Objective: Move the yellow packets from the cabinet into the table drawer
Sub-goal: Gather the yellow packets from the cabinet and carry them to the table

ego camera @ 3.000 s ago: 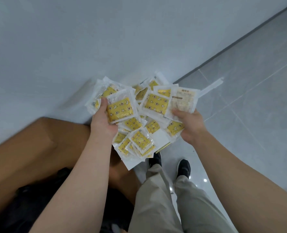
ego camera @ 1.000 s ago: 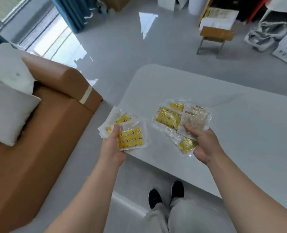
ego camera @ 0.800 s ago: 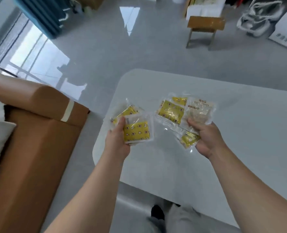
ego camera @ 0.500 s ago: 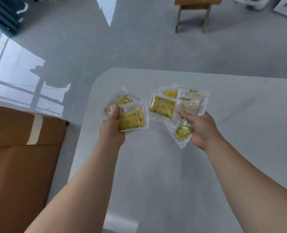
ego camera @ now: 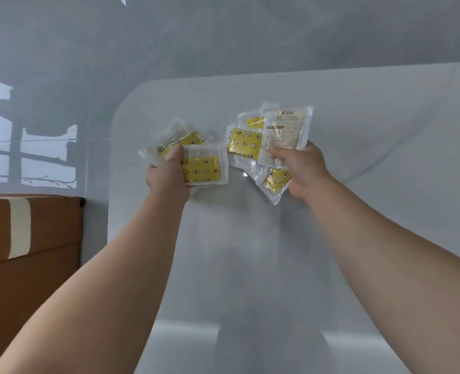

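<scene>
Both my hands hold yellow packets in clear wrappers above the white table (ego camera: 385, 130). My left hand (ego camera: 166, 176) grips a small bunch of yellow packets (ego camera: 201, 168), one printed face turned up. My right hand (ego camera: 301, 171) grips a fan of several packets (ego camera: 246, 144); the top one (ego camera: 282, 136) shows its pale printed back. The two bunches hang close together without touching. No drawer is in view.
The table's rounded corner (ego camera: 123, 103) lies at the upper left, with glossy grey floor (ego camera: 48, 63) beyond it. A brown sofa arm with a pale stripe (ego camera: 21, 228) stands close to the table's left edge. The table's near edge (ego camera: 185, 327) runs below my arms.
I have turned from the wall and walked up to the table; the view now looks down on its top. Both hands kept their packets and moved over the table surface.
</scene>
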Action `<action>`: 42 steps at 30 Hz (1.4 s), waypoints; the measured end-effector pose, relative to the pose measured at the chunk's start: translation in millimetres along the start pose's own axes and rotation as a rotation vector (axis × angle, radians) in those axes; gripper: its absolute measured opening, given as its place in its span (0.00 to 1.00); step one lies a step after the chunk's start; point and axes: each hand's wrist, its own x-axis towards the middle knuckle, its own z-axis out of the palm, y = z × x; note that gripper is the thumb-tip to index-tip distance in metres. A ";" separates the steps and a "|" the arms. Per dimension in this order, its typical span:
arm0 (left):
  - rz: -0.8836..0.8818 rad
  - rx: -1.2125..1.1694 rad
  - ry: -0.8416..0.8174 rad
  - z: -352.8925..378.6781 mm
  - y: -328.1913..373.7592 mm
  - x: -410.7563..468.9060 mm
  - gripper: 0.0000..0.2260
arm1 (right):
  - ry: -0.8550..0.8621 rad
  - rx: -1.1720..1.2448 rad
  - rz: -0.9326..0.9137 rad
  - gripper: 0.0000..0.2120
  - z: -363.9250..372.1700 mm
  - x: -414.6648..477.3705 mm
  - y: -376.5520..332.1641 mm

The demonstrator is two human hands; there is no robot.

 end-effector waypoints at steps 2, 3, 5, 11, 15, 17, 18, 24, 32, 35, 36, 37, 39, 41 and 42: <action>0.013 0.009 0.013 -0.9 0.1 2.6 0.20 | 0.042 -0.049 -0.011 0.14 4.0 -3.2 2.9; 0.031 0.025 0.016 -0.9 0.4 3.8 0.21 | 0.072 -0.068 -0.011 0.13 5.7 -3.9 5.0; 0.066 0.062 0.023 -1.7 1.1 3.8 0.28 | 0.136 -0.093 -0.007 0.13 8.4 -6.5 8.4; 0.047 0.141 0.006 -10.4 4.0 -4.0 0.25 | 0.288 -0.292 -0.043 0.10 12.2 -15.7 14.2; 0.056 0.255 0.026 -21.5 3.1 -8.7 0.34 | 0.361 -0.429 -0.062 0.24 10.0 -21.4 17.4; 0.054 0.261 0.003 -27.6 1.0 -14.4 0.37 | 0.401 -0.546 -0.065 0.33 8.2 -25.8 18.6; 0.053 0.259 -0.019 -30.3 -0.2 -16.8 0.39 | 0.412 -0.614 -0.059 0.37 6.9 -28.8 19.8; 0.075 0.272 0.029 -48.6 -4.6 -40.6 0.43 | 0.460 -0.854 -0.042 0.38 5.2 -71.6 24.1; -0.292 -0.014 -0.283 -61.0 -39.4 -128.2 0.10 | 0.429 -0.056 0.017 0.13 -21.5 -150.0 47.2; -0.277 0.036 -0.273 -53.5 -65.5 -167.2 0.08 | 0.423 0.029 0.021 0.10 -50.2 -171.9 55.4; -0.277 0.053 -0.278 -53.1 -71.3 -176.9 0.08 | 0.424 0.044 0.020 0.09 -56.0 -177.7 57.9; -0.251 0.090 -0.287 -47.4 -79.3 -193.2 0.07 | 0.432 0.085 0.020 0.08 -71.0 -185.2 59.1; -0.184 0.167 -0.297 -37.8 -93.6 -217.5 0.06 | 0.435 0.145 0.025 0.05 -95.4 -201.1 58.2; -0.104 0.274 -0.328 -21.6 -116.1 -257.8 0.04 | 0.453 0.244 0.027 0.01 -137.8 -224.1 55.6; -0.076 0.334 -0.354 -10.7 -130.0 -281.7 0.04 | 0.477 0.293 0.021 0.01 -163.7 -237.2 54.7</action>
